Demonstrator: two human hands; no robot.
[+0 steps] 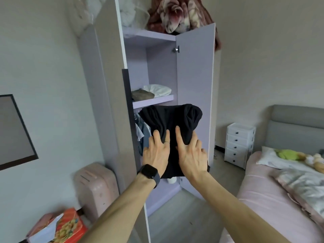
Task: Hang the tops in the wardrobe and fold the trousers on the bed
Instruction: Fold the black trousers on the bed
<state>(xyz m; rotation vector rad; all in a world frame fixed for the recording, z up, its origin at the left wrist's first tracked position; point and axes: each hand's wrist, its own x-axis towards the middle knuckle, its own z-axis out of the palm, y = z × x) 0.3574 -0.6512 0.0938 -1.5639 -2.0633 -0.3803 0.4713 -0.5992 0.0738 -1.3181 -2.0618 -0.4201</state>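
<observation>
Pale grey walls and light flooring enclosed a small bedroom, with a pink-sheeted bed (273,207) at the lower right of the frame. Nearest the camera, two bare forearms reached up from the bottom edge, the left one wearing a dark watch (149,173). The left hand (155,151) and right hand (192,153) sat side by side at the centre of the frame and held a folded black garment (168,118). Their fingers were spread flat on its top. The thumbs were hidden, probably pinching from underneath.

The bundle was in the air in front of the open wardrobe (194,85), just below a lilac shelf (152,100) that carried a white folded item (157,90) and an olive one (142,95). Whether it was trousers or a top could not be told. Being folded, it seemed meant for stacking rather than for the hanging clothes (142,135) to its left.

To do this well, the garment should be lifted level until it cleared the shelf lip. It should then slide in flat beside or onto the stack, with the rolled far end supported so the fold did not open. The fingers should let go only once its weight rested on the board.

Farther off, a white drawer unit (240,144) stood by the right wall, and a floral blanket (178,14) lay on top of the wardrobe.
</observation>
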